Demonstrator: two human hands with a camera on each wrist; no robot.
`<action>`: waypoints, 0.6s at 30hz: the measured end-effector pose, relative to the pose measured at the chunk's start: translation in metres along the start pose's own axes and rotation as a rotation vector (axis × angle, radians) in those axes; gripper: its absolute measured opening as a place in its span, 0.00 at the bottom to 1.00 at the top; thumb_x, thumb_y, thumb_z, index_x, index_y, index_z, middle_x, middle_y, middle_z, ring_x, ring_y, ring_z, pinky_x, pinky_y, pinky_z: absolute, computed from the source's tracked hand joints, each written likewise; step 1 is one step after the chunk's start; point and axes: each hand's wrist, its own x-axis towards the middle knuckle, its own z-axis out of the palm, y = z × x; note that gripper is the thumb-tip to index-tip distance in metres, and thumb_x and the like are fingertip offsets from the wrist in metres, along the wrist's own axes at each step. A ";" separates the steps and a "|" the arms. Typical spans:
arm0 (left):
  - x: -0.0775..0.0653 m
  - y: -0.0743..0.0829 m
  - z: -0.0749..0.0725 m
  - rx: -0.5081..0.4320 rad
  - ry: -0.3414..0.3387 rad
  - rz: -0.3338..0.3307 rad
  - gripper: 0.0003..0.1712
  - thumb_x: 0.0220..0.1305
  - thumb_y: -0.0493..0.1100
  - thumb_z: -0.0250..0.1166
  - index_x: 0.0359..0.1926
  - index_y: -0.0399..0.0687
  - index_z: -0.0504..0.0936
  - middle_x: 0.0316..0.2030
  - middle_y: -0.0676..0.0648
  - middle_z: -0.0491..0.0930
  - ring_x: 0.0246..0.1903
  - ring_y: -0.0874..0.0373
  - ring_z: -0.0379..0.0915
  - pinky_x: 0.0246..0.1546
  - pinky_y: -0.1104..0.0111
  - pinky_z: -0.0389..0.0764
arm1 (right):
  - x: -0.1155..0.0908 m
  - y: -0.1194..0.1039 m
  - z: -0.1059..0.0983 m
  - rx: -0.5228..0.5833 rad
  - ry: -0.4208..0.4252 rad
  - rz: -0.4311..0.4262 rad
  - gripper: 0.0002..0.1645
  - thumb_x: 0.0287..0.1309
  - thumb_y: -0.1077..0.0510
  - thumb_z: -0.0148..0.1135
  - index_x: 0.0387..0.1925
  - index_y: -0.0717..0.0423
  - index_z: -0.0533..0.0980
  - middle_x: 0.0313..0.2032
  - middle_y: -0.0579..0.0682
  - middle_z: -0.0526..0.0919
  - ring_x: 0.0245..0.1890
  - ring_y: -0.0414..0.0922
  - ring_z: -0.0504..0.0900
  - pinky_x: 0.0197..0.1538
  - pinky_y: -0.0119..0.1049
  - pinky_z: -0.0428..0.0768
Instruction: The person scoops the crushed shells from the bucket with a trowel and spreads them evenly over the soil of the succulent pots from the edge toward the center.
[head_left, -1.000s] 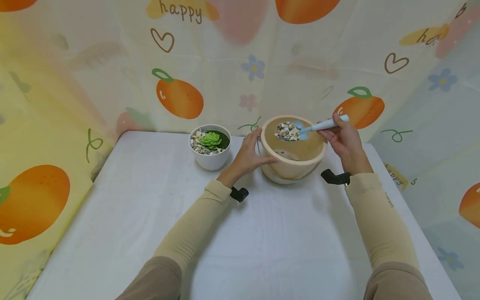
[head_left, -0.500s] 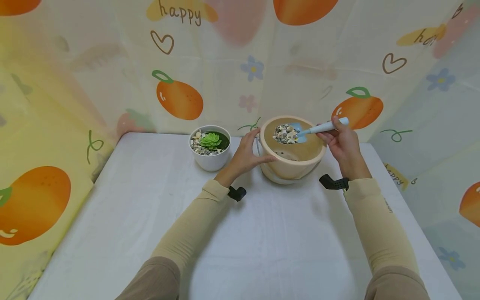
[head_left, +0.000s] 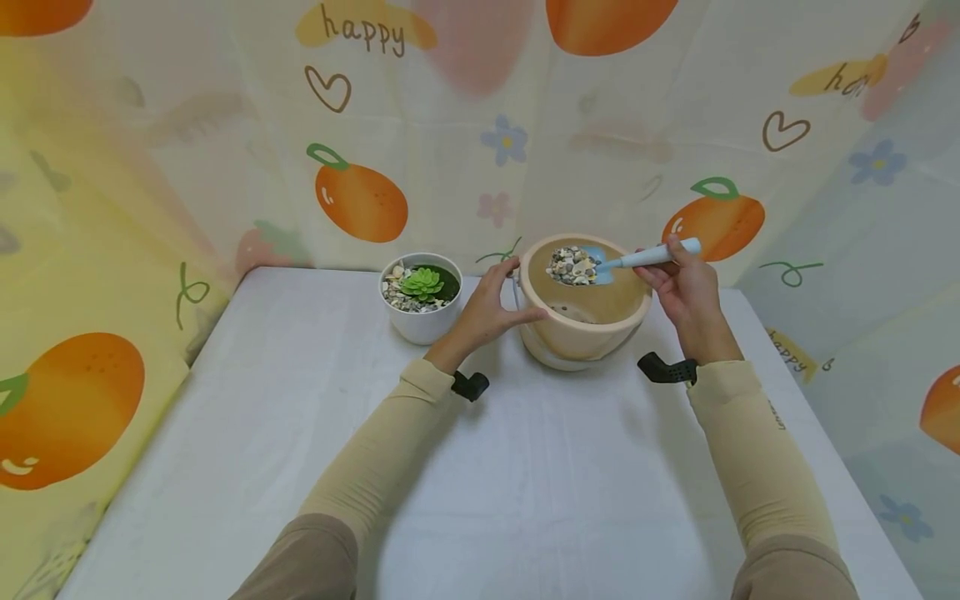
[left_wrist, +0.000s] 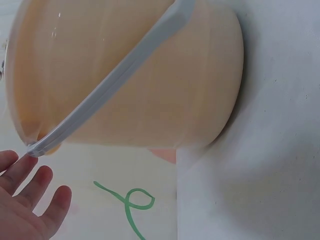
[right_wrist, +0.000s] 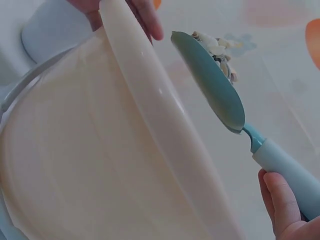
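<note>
A beige bucket (head_left: 585, 337) with a grey handle (left_wrist: 117, 75) lowered against its side stands upright near the back of the table. My left hand (head_left: 487, 308) rests against its left side, fingers and thumb spread and fairly straight at the rim; a fingertip touches the handle's joint in the left wrist view. My right hand (head_left: 690, 292) grips the pale handle of a light blue trowel (head_left: 641, 256) from the right. The blade lies roughly level over the bucket's opening, loaded with small pebbles and shells (head_left: 573, 266). A few dark bits show on the bucket's floor.
Left of the bucket stands a white pot (head_left: 423, 325) with a green succulent (head_left: 422, 284), pale pebbles and a dark green patch. A white cloth covers the table (head_left: 525, 500). Behind hangs a curtain (head_left: 450, 167) printed with oranges, hearts and flowers.
The trowel has shifted slightly left and tilted a little over the bucket, its load of pebbles still on the blade. The left hand has stayed at the rim.
</note>
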 end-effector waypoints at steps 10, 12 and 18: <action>-0.003 0.000 -0.009 0.028 -0.010 -0.038 0.57 0.50 0.57 0.75 0.75 0.46 0.55 0.73 0.44 0.58 0.74 0.48 0.51 0.72 0.51 0.59 | -0.001 0.003 0.007 0.034 0.026 -0.057 0.09 0.64 0.59 0.60 0.36 0.63 0.73 0.24 0.61 0.85 0.29 0.54 0.89 0.36 0.44 0.85; -0.005 0.000 -0.011 0.037 -0.008 -0.044 0.57 0.50 0.58 0.75 0.75 0.46 0.56 0.74 0.44 0.57 0.74 0.48 0.50 0.72 0.50 0.59 | -0.001 0.003 0.008 0.046 0.030 -0.059 0.09 0.65 0.59 0.59 0.35 0.63 0.73 0.23 0.61 0.85 0.29 0.54 0.89 0.36 0.45 0.85; -0.010 -0.001 -0.020 0.049 -0.004 -0.047 0.57 0.49 0.58 0.76 0.74 0.48 0.56 0.74 0.45 0.57 0.74 0.49 0.49 0.72 0.50 0.58 | -0.003 0.005 0.012 0.016 0.048 -0.078 0.11 0.60 0.58 0.64 0.38 0.62 0.75 0.24 0.59 0.85 0.30 0.53 0.89 0.37 0.45 0.85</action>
